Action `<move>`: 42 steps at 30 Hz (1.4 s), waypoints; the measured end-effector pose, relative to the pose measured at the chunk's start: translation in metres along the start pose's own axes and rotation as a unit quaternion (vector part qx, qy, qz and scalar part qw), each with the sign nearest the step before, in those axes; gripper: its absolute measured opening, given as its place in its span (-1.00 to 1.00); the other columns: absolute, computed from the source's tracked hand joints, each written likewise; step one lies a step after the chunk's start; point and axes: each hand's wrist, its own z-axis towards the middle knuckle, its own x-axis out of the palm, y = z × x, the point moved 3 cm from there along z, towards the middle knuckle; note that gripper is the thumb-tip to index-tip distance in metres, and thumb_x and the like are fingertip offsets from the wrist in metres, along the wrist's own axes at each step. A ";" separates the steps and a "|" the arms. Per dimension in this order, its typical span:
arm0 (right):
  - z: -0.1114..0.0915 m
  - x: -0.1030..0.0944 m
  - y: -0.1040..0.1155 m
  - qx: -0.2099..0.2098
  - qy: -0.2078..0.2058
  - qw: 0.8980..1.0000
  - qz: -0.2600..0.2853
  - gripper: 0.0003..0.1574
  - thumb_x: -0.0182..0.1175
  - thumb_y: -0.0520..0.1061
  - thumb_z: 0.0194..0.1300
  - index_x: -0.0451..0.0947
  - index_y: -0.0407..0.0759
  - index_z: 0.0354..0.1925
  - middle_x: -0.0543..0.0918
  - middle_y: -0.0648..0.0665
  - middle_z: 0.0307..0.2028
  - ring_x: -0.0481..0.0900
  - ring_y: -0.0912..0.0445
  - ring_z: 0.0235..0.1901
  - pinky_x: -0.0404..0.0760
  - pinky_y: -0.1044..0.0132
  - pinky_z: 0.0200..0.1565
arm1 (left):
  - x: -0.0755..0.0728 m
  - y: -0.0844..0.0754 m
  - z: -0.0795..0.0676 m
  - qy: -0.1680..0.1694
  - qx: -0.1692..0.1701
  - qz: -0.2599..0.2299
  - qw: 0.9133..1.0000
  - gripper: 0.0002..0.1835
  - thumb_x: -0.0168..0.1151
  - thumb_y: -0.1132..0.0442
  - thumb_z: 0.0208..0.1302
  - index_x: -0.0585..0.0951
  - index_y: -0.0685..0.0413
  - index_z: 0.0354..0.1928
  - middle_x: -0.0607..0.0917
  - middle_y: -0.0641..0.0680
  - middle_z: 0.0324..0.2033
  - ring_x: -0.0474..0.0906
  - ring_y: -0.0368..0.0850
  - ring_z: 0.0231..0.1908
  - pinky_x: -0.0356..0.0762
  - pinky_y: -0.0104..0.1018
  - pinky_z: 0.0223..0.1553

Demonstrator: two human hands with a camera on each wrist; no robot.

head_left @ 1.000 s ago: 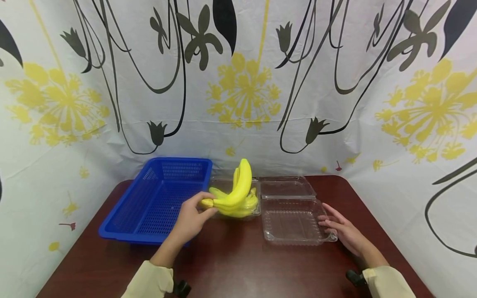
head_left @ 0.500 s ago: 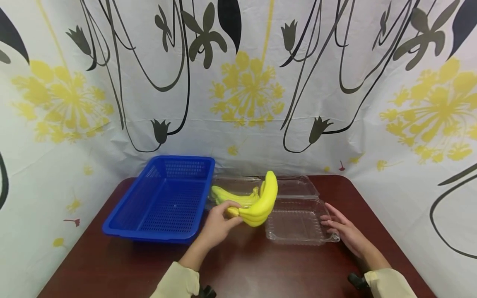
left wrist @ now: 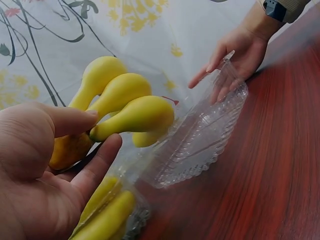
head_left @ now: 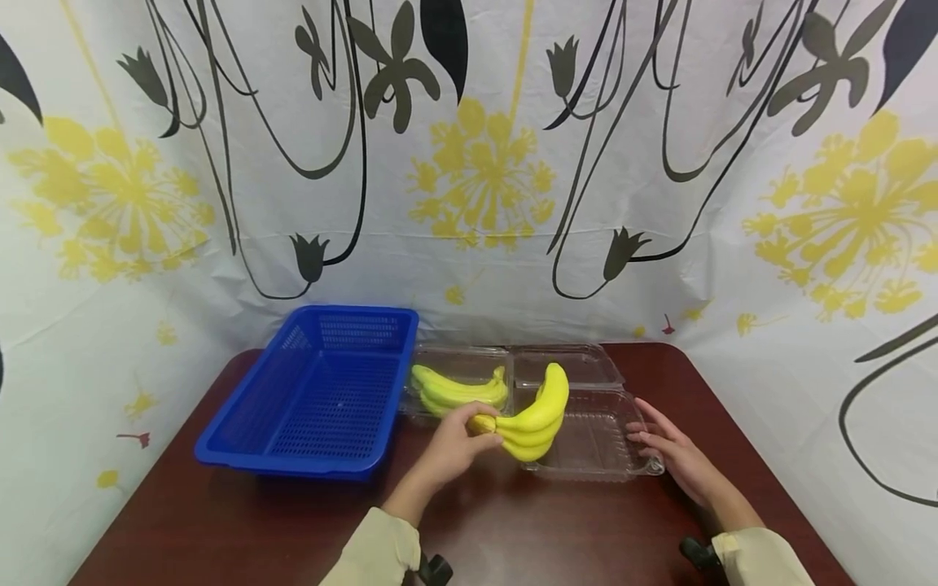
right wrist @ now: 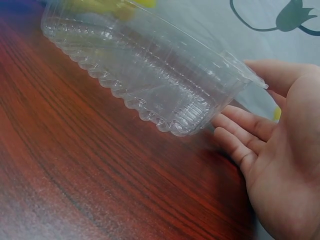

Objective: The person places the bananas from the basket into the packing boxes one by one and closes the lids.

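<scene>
In the head view my left hand (head_left: 454, 448) pinches the stem end of a bunch of yellow bananas (head_left: 538, 419). The bunch hangs over the left part of a clear plastic clamshell container (head_left: 593, 439), whose lid lies folded back. Up close in the left wrist view, thumb and fingers grip the bananas (left wrist: 130, 100) at the stem. My right hand (head_left: 677, 456) is at the container's right side, its fingers extended against the clear wall. The right wrist view shows that hand (right wrist: 280, 135) touching the end of the container (right wrist: 135, 75).
A second clear container (head_left: 476, 358) at the back middle holds another bunch of bananas (head_left: 462, 391). To its left stands a blue plastic basket (head_left: 333, 407) with nothing in it. A patterned cloth (head_left: 476, 277) hangs behind the dark red-brown table (head_left: 293, 529).
My left hand has carried the bananas rightward, from in front of the second container to over the open one, lowering them a little. The right hand has stayed at the container's side.
</scene>
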 end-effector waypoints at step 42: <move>-0.001 0.005 0.002 0.015 -0.046 0.999 -0.014 -0.24 -0.05 -0.13 0.52 -0.12 -0.15 0.53 0.31 -0.52 0.20 0.52 0.14 0.03 0.53 0.33 -0.05 | 0.043 0.013 0.020 -0.029 0.043 0.231 0.972 -0.59 0.52 0.15 0.02 0.66 -0.13 -0.03 0.48 -0.14 -0.19 0.46 -0.18 -0.33 0.45 -0.38 -0.36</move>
